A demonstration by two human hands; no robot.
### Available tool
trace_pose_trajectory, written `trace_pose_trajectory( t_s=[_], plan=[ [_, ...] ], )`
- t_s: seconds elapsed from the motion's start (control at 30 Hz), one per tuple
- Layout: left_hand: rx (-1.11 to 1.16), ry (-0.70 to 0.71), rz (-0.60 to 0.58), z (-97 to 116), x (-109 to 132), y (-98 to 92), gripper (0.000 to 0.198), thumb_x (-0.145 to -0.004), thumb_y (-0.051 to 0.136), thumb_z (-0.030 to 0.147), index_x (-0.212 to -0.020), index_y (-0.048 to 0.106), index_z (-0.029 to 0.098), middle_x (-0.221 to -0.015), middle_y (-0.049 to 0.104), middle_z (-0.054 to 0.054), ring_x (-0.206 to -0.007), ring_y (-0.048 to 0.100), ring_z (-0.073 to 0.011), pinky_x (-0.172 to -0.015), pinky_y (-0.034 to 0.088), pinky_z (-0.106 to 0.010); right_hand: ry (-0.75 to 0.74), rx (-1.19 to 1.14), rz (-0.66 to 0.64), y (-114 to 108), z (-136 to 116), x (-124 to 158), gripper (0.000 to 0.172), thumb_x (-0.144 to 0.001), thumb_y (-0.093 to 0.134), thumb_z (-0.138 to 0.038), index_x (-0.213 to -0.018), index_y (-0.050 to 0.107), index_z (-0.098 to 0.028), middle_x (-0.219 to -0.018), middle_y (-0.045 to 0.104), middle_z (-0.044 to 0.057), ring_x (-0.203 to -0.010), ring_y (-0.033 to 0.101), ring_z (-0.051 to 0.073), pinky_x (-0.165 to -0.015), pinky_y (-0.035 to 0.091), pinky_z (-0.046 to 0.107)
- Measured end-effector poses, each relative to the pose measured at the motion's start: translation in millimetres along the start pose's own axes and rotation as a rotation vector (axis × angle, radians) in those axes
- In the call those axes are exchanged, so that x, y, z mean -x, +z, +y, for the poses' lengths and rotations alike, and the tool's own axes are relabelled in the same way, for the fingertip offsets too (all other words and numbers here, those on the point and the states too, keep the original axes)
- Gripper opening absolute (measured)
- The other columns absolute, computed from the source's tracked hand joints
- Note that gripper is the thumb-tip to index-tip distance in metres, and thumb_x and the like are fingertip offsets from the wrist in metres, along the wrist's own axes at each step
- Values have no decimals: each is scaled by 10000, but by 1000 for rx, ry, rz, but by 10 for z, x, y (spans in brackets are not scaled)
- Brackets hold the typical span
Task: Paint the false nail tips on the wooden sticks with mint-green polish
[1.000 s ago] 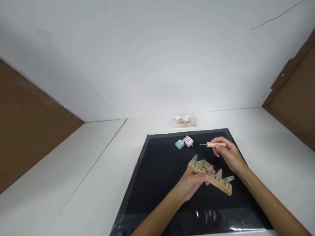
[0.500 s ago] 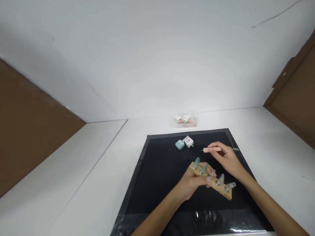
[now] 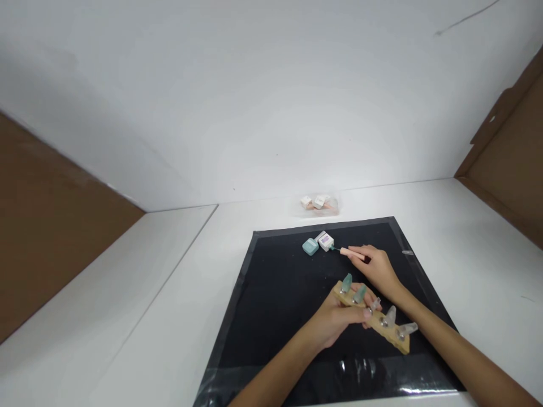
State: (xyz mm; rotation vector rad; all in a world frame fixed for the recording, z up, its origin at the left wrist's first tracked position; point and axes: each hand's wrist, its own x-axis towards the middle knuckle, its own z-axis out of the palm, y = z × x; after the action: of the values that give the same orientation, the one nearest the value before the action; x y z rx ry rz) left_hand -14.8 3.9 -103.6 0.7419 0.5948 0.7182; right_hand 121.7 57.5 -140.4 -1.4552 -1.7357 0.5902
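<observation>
My left hand (image 3: 337, 319) grips a wooden nail-tip stand (image 3: 386, 328) held tilted above the black mat. Two green-painted nail tips (image 3: 347, 282) stand at its far left end, with several clear nail tips (image 3: 390, 316) along the rest. Between the fingers of my right hand (image 3: 375, 268) is the pink handle of a nail polish brush (image 3: 353, 254). Its tip is at the neck of a nail polish bottle (image 3: 326, 241) with a white label, which lies on its side. Touching that bottle on the left is a teal square piece (image 3: 310, 246).
A black mat (image 3: 271, 294) covers the middle of the white table. Behind it stands a clear plastic tray (image 3: 299, 210) holding white-and-pink bottles. Near the mat's right edge lies a small clear piece (image 3: 407, 252). Brown panels (image 3: 55, 226) flank both sides.
My right hand has moved left and away from me, bringing the brush tip to the bottle's neck. The nail-tip stand in my left hand has shifted slightly right and lower.
</observation>
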Motion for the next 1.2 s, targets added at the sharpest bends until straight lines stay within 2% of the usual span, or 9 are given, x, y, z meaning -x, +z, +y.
trace_pose_trajectory(
  t_s=[0.37, 0.57, 0.9, 1.2],
  plan=[
    [26, -4, 8, 21, 4, 18, 255, -456, 800, 285, -561, 626, 131, -652, 577, -17, -550, 516, -87, -459, 368, -185, -2, 63, 9, 19, 27, -4, 231, -729, 551, -138, -856, 740, -175, -775, 737, 71, -658, 639, 198, -588, 472, 286],
    [23, 5, -4, 28, 6, 16, 248, -461, 800, 286, -559, 628, 136, -661, 579, -16, -546, 511, -83, -453, 370, -182, -29, 82, 10, 57, 47, -5, 210, -766, 558, -184, -873, 739, -197, -704, 722, 52, -614, 602, 184, -570, 458, 279],
    [19, -4, -6, 36, 9, 19, 232, -472, 788, 275, -566, 631, 132, -667, 578, -22, -548, 505, -87, -458, 354, -194, -44, 99, 15, 81, 26, -5, 205, -776, 559, -187, -882, 734, -203, -732, 725, 49, -644, 596, 188, -607, 463, 287],
    [1, 1, -20, 35, 4, 14, 244, -489, 778, 287, -585, 619, 130, -676, 570, -23, -560, 502, -92, -474, 349, -206, -21, 88, 32, 61, -1, 12, 219, -773, 547, -189, -882, 736, -194, -703, 720, 57, -625, 594, 192, -577, 463, 288]
  ],
)
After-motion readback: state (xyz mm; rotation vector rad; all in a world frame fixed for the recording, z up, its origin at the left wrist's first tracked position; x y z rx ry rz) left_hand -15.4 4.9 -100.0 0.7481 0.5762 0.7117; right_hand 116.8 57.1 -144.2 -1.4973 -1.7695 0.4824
